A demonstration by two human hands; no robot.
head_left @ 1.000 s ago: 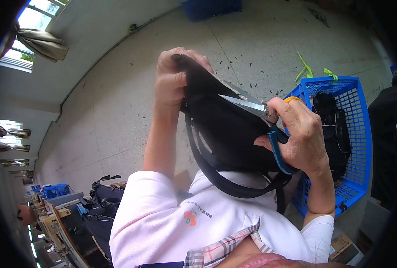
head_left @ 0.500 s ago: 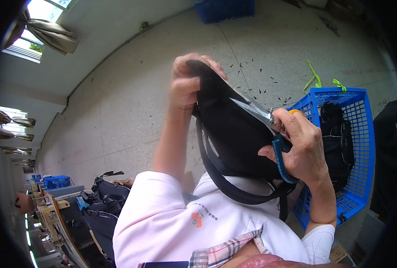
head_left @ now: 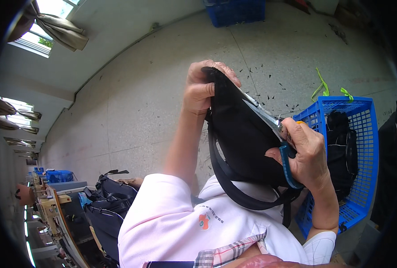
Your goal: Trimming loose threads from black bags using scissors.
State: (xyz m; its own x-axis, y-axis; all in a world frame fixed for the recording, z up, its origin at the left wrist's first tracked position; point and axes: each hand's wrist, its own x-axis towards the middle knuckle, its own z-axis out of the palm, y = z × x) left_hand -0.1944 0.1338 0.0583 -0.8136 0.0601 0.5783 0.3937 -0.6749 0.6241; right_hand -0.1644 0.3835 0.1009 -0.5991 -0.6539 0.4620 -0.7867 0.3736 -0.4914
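Note:
A black fabric bag (head_left: 243, 138) is held up in front of my body, its strap (head_left: 234, 194) hanging in a loop at the lower side. My left hand (head_left: 199, 91) is closed on the bag's far upper corner, the thumb pressing on the near face. In my right hand (head_left: 309, 154) is a pair of scissors with a blue handle (head_left: 285, 165). The silver blades (head_left: 263, 115) lie along the bag's right edge, pointing toward my left hand. My right thumb rests near the blue handle, against the bag. Whether the blades touch fabric or thread is hard to tell.
At my right stands a blue plastic crate (head_left: 366, 152) with black bags (head_left: 341, 156) in it; green ties (head_left: 348, 94) hang at its rim. Dark scraps litter the speckled floor (head_left: 140, 111). Another blue crate (head_left: 236, 13) sits far ahead. More black bags (head_left: 109, 196) lie at left.
The whole view has shifted slightly, so the scene sits a little lower and further right. Both hands keep their grips, with the bag and scissors barely changed relative to each other.

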